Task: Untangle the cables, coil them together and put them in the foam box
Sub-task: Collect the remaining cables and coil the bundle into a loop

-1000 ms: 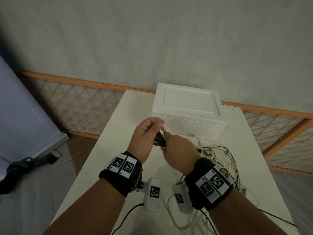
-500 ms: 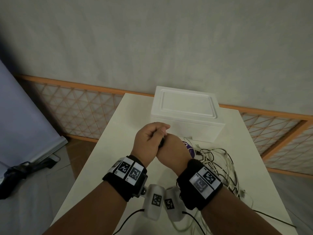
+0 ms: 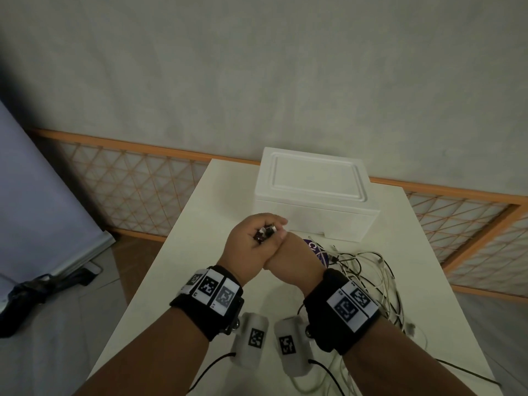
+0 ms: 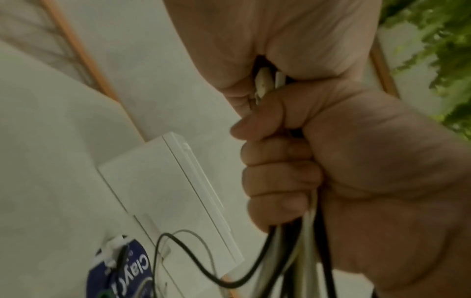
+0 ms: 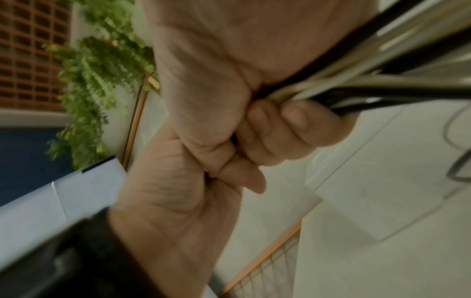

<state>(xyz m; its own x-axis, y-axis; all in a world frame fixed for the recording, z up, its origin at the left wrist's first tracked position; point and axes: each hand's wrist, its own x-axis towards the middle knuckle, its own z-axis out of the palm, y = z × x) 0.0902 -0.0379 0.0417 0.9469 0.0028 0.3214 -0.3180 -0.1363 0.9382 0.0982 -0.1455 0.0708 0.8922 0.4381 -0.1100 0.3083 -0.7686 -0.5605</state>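
Both hands meet above the white table [image 3: 197, 252], just in front of the closed white foam box [image 3: 314, 192]. My left hand [image 3: 248, 241] grips the gathered plug ends [image 3: 267, 231], which stick out of its fist. Pressed against it from below, my right hand [image 3: 288, 258] is curled round the same bundle of black and white cables [image 4: 303, 242], which trails off blurred in the right wrist view [image 5: 382, 76]. The rest of the cables lie in a loose tangle [image 3: 371, 275] on the table to the right.
A round blue labelled thing [image 3: 315, 248] lies between the box and the tangle, with a cable across it. An orange lattice fence [image 3: 128, 184] runs behind the table. The floor drops away at the left table edge.
The hands have come together: the right hand slid down and turned under the left one. Plug ends now show at the top of the left fist.
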